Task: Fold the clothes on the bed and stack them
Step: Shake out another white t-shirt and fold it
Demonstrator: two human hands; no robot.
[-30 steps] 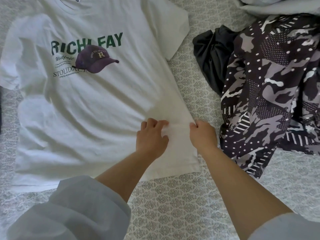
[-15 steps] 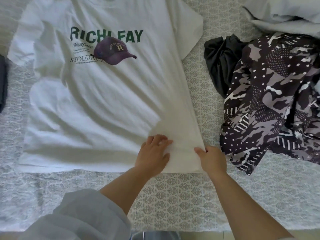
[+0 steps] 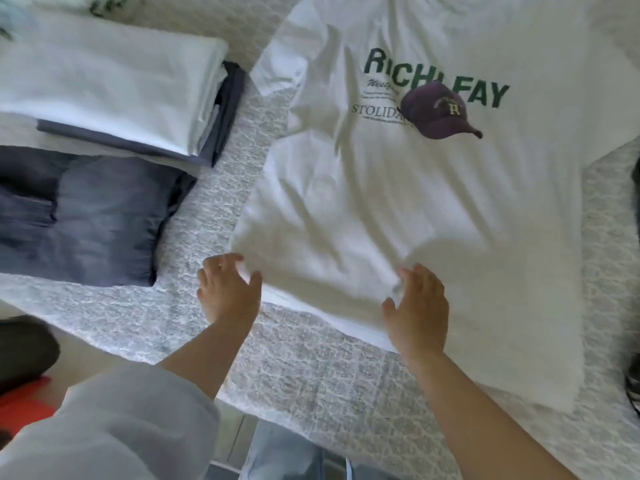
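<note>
A white T-shirt with green lettering and a purple cap print lies spread face up on the bed. My left hand is at the shirt's lower left corner, fingers apart and touching the hem. Further right on the same hem, my right hand lies flat on the fabric with its fingers spread. A stack of folded clothes, white on top of dark blue, sits at the upper left. In front of it lies a folded dark blue garment.
The patterned grey bedcover shows between the shirt and the stacks, and its edge runs near my legs. Dark clothing peeks in at the right edge. A red thing and a dark thing lie off the bed, lower left.
Both hands moved from the shirt's lower right corner to its lower left part. The view swung left: the camouflage pile left the frame and the folded stacks came in.
</note>
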